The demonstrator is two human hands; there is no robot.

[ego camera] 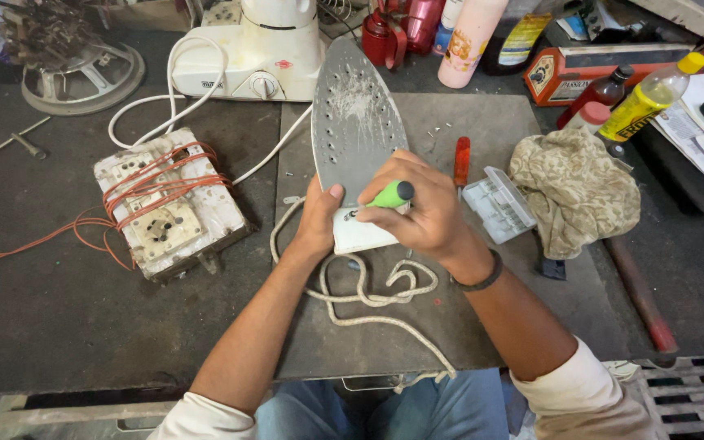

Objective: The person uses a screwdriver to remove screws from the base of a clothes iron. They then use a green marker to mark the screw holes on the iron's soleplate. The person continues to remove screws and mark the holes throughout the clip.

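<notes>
Grey workbench (59, 326): left hand (319, 216) steadies iron (356, 122), right fingers (393, 213) pinching green screwdriver (391, 195).

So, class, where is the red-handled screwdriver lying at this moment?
In the head view the red-handled screwdriver lies on the grey mat, right of the upturned iron, between it and the clear plastic box.

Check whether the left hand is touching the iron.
Touching. The head view shows the left hand gripping the rear edge of the upturned iron, its thumb pressed on the grey soleplate.
</notes>
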